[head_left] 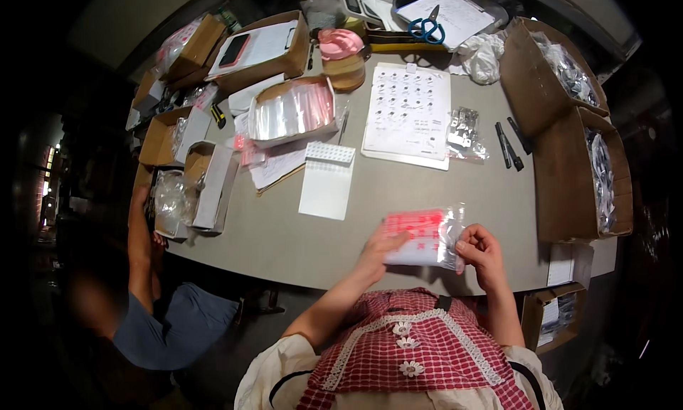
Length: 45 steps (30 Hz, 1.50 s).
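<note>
A clear plastic bag with red printing is held flat over the table's near edge, with white paper or card showing through its lower part. My left hand grips its left side, thumb on top. At the bag's right edge, my right hand pinches the clear plastic between thumb and fingers. Beyond my left hand lies a white notepad with a patterned top strip. Farther off is a clipboard with a printed sheet, and beside it rests a small clear bag of metal parts.
Cardboard boxes of bagged parts line the right side. Black markers lie near them. A box of plastic bags, a pink-lidded jar and blue scissors stand farther back. A seated person reaches toward boxes at left.
</note>
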{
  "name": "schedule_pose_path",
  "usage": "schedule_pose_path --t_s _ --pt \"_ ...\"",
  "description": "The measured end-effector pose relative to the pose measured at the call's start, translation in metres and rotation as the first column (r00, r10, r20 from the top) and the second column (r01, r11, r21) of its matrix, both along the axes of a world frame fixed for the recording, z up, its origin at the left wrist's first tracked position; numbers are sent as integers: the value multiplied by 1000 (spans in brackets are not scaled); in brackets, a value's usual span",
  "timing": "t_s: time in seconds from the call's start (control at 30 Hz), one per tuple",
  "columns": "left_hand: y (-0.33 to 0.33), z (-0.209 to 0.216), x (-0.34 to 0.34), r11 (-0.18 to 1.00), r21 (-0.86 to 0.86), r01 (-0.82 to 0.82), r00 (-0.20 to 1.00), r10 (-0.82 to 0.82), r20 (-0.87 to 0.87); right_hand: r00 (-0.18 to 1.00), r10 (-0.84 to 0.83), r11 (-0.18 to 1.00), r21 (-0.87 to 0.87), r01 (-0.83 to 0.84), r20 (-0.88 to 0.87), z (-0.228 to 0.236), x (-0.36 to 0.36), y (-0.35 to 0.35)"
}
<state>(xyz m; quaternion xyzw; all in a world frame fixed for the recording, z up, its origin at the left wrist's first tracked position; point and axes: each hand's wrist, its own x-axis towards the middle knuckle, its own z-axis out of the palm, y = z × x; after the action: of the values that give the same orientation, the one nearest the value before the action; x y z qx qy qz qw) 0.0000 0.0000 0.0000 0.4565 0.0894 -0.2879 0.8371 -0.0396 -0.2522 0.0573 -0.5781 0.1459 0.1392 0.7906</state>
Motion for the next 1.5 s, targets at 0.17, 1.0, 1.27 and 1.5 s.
schedule_pose_path --t_s 0.17,1.0,1.27,1.5 --pt "56 25 -15 998 -55 -1 999 3 46 942 311 950 69 -305 -122 11 1 36" --pt "77 61 -19 946 198 256 909 -305 284 978 193 977 74 -200 84 22 -5 125" --pt "86 51 -17 955 295 37 935 -137 327 885 205 678 -713 180 418 26 17 112" --pt "77 57 -19 970 243 -1 942 -81 325 611 559 499 -816 292 561 42 33 123"
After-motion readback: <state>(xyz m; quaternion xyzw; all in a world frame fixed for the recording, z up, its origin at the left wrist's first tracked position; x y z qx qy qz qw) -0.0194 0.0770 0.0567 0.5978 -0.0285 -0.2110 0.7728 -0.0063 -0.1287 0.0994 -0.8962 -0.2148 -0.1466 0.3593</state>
